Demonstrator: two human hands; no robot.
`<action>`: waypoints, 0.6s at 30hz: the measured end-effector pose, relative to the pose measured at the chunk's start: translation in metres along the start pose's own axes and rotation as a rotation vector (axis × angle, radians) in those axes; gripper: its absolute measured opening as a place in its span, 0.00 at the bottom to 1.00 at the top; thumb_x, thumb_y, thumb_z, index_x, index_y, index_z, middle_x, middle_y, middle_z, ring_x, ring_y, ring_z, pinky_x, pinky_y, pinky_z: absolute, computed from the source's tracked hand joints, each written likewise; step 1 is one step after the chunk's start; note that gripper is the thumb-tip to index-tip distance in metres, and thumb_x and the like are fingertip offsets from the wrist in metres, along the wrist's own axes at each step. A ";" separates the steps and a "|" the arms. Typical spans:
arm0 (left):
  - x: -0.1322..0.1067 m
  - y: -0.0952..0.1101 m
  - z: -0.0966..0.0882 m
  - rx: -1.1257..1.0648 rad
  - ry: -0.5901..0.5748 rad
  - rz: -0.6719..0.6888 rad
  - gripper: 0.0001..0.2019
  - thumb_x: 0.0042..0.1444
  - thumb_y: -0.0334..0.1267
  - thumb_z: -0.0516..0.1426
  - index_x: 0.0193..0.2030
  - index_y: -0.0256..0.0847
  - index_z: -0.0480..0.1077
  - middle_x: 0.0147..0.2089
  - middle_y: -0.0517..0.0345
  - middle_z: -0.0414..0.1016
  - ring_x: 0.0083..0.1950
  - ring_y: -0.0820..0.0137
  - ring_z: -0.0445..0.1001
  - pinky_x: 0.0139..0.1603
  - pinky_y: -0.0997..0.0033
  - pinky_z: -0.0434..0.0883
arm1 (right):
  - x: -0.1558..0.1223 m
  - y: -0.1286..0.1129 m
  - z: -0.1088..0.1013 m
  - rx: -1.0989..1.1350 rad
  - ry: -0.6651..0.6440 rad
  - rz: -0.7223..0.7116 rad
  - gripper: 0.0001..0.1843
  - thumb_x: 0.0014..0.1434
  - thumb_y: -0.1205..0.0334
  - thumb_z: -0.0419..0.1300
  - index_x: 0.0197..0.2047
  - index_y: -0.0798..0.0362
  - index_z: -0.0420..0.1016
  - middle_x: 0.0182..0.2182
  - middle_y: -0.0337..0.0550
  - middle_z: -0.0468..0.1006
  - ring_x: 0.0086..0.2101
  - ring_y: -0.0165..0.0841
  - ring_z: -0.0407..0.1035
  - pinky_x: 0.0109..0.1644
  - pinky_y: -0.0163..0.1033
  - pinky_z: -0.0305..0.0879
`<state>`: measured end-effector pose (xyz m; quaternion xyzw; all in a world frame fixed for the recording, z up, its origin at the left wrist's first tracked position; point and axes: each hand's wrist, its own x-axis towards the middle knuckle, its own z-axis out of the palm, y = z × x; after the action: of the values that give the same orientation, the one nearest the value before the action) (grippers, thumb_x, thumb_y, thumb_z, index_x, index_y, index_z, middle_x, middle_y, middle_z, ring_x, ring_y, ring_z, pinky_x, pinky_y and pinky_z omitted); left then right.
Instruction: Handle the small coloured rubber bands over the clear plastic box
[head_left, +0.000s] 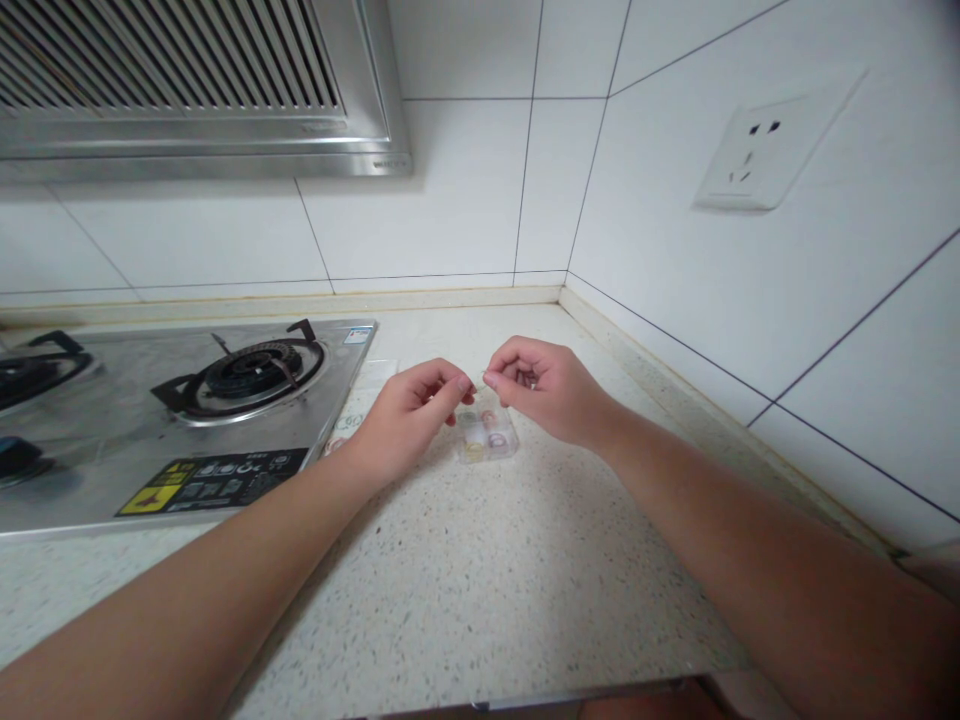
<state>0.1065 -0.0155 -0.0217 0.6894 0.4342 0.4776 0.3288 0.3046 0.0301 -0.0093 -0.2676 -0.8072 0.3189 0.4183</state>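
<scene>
Above a small clear compartment box (pixel 489 455), both of my hands meet with their fingertips nearly touching. The box holds small looped items in different colours, yellowish, reddish and purplish, in separate compartments. My left hand (pixel 420 405) is closed in a pinch, thumb against the forefinger. Facing it, my right hand (pixel 551 385) pinches too, its other fingers curled inward. A thin pale trace shows between the two pinches, too small to name. Left of my left hand, partly hidden by it, more small looped items (pixel 349 422) lie by the stove's edge.
A steel gas stove (pixel 97 420) with black burners (pixel 255 370) and a warning label (pixel 217 482) is at the left. The range hood (pixel 202 130) hangs above. A tiled wall with a socket (pixel 761 150) bounds the speckled counter (pixel 480 590) on the right.
</scene>
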 end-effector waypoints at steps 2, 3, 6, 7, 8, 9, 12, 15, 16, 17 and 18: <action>0.000 0.001 0.000 -0.017 -0.003 0.000 0.13 0.65 0.44 0.54 0.35 0.38 0.72 0.36 0.56 0.76 0.29 0.75 0.68 0.27 0.76 0.64 | 0.000 0.000 0.000 0.005 0.008 0.006 0.10 0.62 0.55 0.62 0.36 0.54 0.72 0.23 0.35 0.72 0.23 0.25 0.65 0.27 0.34 0.60; 0.000 0.001 0.000 -0.019 -0.005 -0.001 0.12 0.65 0.44 0.54 0.35 0.38 0.72 0.36 0.57 0.76 0.29 0.76 0.68 0.27 0.76 0.64 | 0.001 0.000 0.000 0.012 0.010 0.009 0.10 0.62 0.56 0.62 0.36 0.54 0.73 0.23 0.35 0.72 0.23 0.25 0.65 0.27 0.34 0.60; 0.000 0.002 0.001 -0.011 -0.013 -0.009 0.12 0.65 0.43 0.54 0.34 0.38 0.72 0.35 0.57 0.76 0.29 0.76 0.67 0.26 0.76 0.64 | 0.001 0.001 0.000 0.049 0.014 0.010 0.08 0.62 0.57 0.61 0.37 0.54 0.73 0.23 0.35 0.74 0.23 0.25 0.66 0.27 0.34 0.62; 0.000 0.003 0.001 -0.007 -0.015 -0.011 0.12 0.65 0.42 0.54 0.34 0.38 0.72 0.35 0.57 0.76 0.29 0.76 0.67 0.26 0.76 0.64 | 0.001 0.001 0.000 0.061 0.017 0.006 0.08 0.62 0.58 0.61 0.37 0.54 0.73 0.23 0.35 0.74 0.23 0.25 0.67 0.27 0.33 0.62; 0.000 0.003 0.001 -0.003 -0.017 -0.012 0.12 0.65 0.42 0.54 0.34 0.38 0.72 0.35 0.57 0.76 0.29 0.76 0.67 0.27 0.76 0.64 | 0.002 0.002 0.000 0.072 0.020 0.003 0.07 0.62 0.58 0.61 0.37 0.54 0.73 0.24 0.35 0.74 0.23 0.25 0.67 0.27 0.33 0.63; 0.000 0.003 0.000 0.001 -0.018 -0.013 0.12 0.65 0.42 0.54 0.35 0.38 0.72 0.35 0.57 0.76 0.29 0.76 0.67 0.27 0.76 0.64 | 0.002 0.002 0.000 0.079 0.022 0.003 0.07 0.62 0.59 0.62 0.37 0.54 0.73 0.24 0.35 0.74 0.24 0.25 0.68 0.27 0.33 0.63; 0.000 0.003 0.000 0.005 -0.018 -0.016 0.12 0.65 0.42 0.54 0.35 0.38 0.72 0.35 0.57 0.76 0.29 0.76 0.67 0.27 0.76 0.63 | 0.002 0.001 0.001 0.098 0.029 0.009 0.07 0.61 0.60 0.62 0.37 0.54 0.73 0.23 0.35 0.74 0.24 0.25 0.68 0.27 0.32 0.63; 0.000 0.003 0.000 0.018 -0.018 -0.018 0.12 0.65 0.43 0.54 0.35 0.38 0.73 0.35 0.57 0.76 0.29 0.75 0.67 0.27 0.76 0.63 | 0.002 0.000 0.001 0.109 0.034 0.013 0.06 0.61 0.60 0.63 0.37 0.54 0.73 0.23 0.35 0.74 0.24 0.25 0.68 0.27 0.32 0.64; 0.000 0.003 0.000 0.024 -0.018 -0.019 0.13 0.65 0.43 0.54 0.35 0.38 0.73 0.35 0.57 0.75 0.29 0.75 0.67 0.27 0.75 0.63 | 0.002 0.000 0.001 0.112 0.035 0.011 0.06 0.60 0.60 0.63 0.37 0.54 0.73 0.23 0.35 0.74 0.24 0.25 0.68 0.27 0.32 0.64; 0.000 0.003 0.000 0.029 -0.021 -0.019 0.13 0.65 0.43 0.54 0.35 0.38 0.73 0.34 0.57 0.75 0.29 0.75 0.67 0.27 0.75 0.63 | 0.002 0.000 0.001 0.113 0.035 0.010 0.07 0.60 0.59 0.63 0.37 0.54 0.73 0.23 0.34 0.74 0.24 0.25 0.68 0.27 0.32 0.64; 0.000 0.003 0.000 0.033 -0.021 -0.018 0.13 0.65 0.43 0.54 0.35 0.38 0.73 0.34 0.57 0.75 0.29 0.75 0.67 0.27 0.75 0.64 | 0.002 0.000 0.001 0.113 0.035 0.009 0.07 0.60 0.59 0.64 0.36 0.54 0.74 0.23 0.34 0.74 0.23 0.25 0.68 0.27 0.32 0.64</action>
<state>0.1075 -0.0168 -0.0190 0.6958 0.4447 0.4600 0.3264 0.3030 0.0315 -0.0088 -0.2528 -0.7795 0.3611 0.4451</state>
